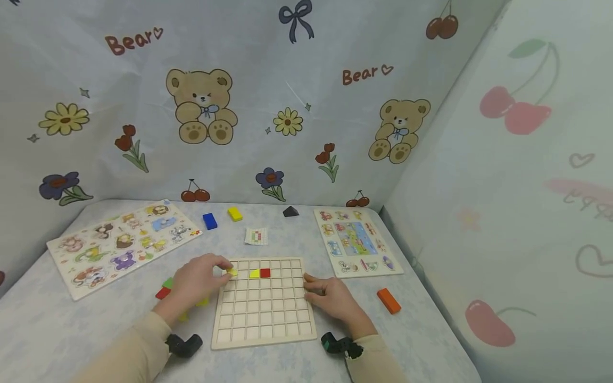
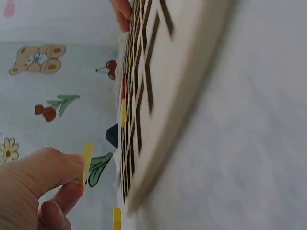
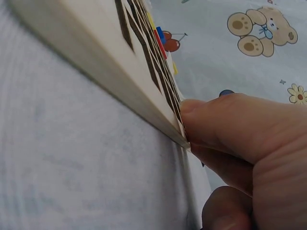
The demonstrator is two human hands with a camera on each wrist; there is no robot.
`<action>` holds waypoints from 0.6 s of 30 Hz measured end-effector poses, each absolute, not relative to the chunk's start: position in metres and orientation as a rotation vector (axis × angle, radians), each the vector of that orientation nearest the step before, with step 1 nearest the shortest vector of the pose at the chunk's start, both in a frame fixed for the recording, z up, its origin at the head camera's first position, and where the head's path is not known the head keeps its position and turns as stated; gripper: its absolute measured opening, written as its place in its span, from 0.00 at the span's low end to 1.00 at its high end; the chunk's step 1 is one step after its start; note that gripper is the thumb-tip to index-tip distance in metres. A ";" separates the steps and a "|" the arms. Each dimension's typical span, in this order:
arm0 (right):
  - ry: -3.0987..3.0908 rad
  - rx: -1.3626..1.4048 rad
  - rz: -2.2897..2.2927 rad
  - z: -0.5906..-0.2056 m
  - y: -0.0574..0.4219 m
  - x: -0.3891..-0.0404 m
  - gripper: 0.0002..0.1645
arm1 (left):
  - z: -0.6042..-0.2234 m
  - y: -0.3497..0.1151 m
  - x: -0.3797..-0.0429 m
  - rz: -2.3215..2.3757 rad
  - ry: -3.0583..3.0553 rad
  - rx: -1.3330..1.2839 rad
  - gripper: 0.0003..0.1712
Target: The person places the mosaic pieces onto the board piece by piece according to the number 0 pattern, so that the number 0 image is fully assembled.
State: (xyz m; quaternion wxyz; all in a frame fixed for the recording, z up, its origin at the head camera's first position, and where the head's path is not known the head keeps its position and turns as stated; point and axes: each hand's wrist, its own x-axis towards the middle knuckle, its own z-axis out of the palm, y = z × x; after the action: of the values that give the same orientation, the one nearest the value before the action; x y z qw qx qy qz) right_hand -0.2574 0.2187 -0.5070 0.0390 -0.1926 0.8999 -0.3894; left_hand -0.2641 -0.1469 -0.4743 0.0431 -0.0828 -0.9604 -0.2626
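My left hand (image 1: 198, 279) pinches a small yellow tile (image 2: 88, 158) between thumb and fingertips, over the upper left corner of a pale wooden grid board (image 1: 265, 334). In the board's second row lie a yellow piece (image 1: 254, 274) with a slanted side and a red square tile (image 1: 265, 273), side by side. My right hand (image 1: 335, 300) grips the board's right edge, thumb at the upper rim in the right wrist view. Beside and partly behind my left forearm are loose flat pieces: green (image 1: 168, 283), red (image 1: 163, 293) and yellow (image 1: 203, 302).
A printed card (image 1: 256, 236) lies beyond the board. Farther back are a blue block (image 1: 209, 221), a yellow block (image 1: 234, 214) and a dark triangular block (image 1: 290, 211). An animal puzzle (image 1: 109, 272) lies left, another picture puzzle (image 1: 355, 239) right, near an orange block (image 1: 388, 301).
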 end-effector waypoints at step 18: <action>2.738 -0.603 -1.215 -0.508 0.219 -0.258 0.19 | -0.477 -0.048 -0.303 -0.731 -2.975 -0.578 0.05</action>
State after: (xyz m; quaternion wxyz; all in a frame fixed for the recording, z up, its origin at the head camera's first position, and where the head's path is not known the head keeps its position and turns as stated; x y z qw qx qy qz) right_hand -0.2583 0.2193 -0.5080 0.0428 -0.1971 0.8952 -0.3973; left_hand -0.3033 -0.0481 -0.4773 0.0119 -0.1854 -0.9542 -0.2343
